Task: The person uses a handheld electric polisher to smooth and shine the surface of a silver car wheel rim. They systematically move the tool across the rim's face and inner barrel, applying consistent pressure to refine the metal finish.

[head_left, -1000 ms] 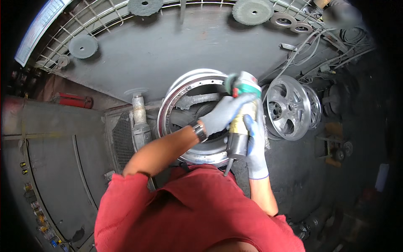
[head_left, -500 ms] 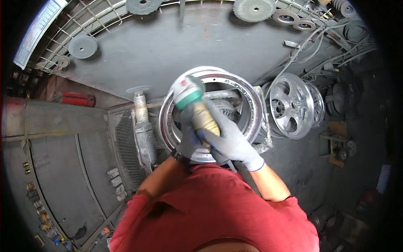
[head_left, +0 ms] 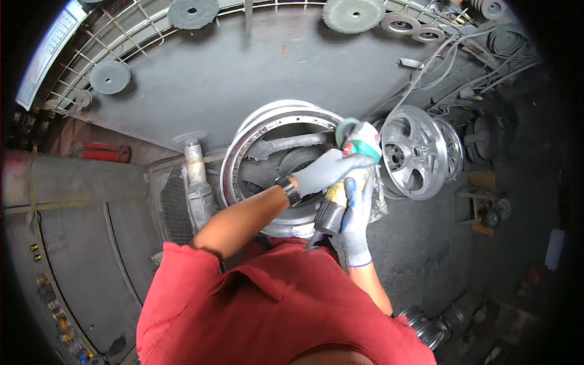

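Note:
A metal wheel rim (head_left: 229, 164) with a ring of small holes stands before me, open in its middle. Over its right side I hold an angle grinder (head_left: 365, 149), with a green and white head and a tan-wrapped body. Its disc (head_left: 347, 129) lies at the rim's upper right edge; I cannot tell whether they touch. My left hand (head_left: 328, 171), in a grey glove, is closed round the grinder near its head. My right hand (head_left: 358, 222), gloved too, grips the body lower down, its fingers partly hidden.
To the right lean a five-spoke wheel (head_left: 433, 152) and further wheels. At the left stands a grey machine with a taped shaft (head_left: 194, 163). Abrasive discs (head_left: 353, 13) hang on a wire rack (head_left: 143, 24) along the back. Cables (head_left: 420, 73) run down the far right.
Both hands have carried the grinder rightward, from the rim's left side to its right side. My left arm now reaches across the rim. The view has shifted slightly.

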{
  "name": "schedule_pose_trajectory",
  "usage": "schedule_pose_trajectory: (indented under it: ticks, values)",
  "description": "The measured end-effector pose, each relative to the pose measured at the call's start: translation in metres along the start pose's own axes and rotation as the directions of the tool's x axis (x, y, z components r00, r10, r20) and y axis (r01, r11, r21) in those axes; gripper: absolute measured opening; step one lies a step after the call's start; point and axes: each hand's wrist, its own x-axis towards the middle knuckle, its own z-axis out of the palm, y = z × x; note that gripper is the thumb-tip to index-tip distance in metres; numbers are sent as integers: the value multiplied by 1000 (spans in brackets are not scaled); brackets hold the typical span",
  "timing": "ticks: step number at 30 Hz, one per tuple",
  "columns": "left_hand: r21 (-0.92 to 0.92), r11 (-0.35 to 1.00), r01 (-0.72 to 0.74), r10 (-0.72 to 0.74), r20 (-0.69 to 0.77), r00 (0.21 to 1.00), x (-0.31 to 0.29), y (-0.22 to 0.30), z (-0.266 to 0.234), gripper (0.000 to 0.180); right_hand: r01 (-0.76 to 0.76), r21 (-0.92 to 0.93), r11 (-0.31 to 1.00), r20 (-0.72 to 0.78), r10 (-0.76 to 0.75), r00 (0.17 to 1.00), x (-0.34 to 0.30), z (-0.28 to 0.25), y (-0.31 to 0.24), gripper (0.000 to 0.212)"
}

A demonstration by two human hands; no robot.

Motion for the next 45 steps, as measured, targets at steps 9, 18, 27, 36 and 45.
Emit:
schedule_pose_trajectory:
  ticks: [9, 18, 27, 36, 45]
  values:
    - [-515, 684, -517, 177, -570, 802, -116, -133, -55, 58, 417, -500, 759, 703, 74, 707, 21, 58, -12, 88]
    - [-291, 890, -350, 268, -287, 920, -48, -56, -46, 43, 353, -513, 782, 434, -118, 893, 22, 33, -21, 84]
    - [324, 924, -202, 145, 192, 971, 23, -35, -15, 39, 127, -261, 957, -93, -155, 984, 2, -7, 22, 75]
    - [96, 929, -358, 359, -473, 804, -89, -152, -100, 44, 427, -480, 767, 596, -72, 799, 29, 37, 14, 90]
    - [126, 976, -178, 203, -232, 951, -24, -97, -63, 50, 358, -567, 742, 291, -226, 930, 20, 6, 17, 93]
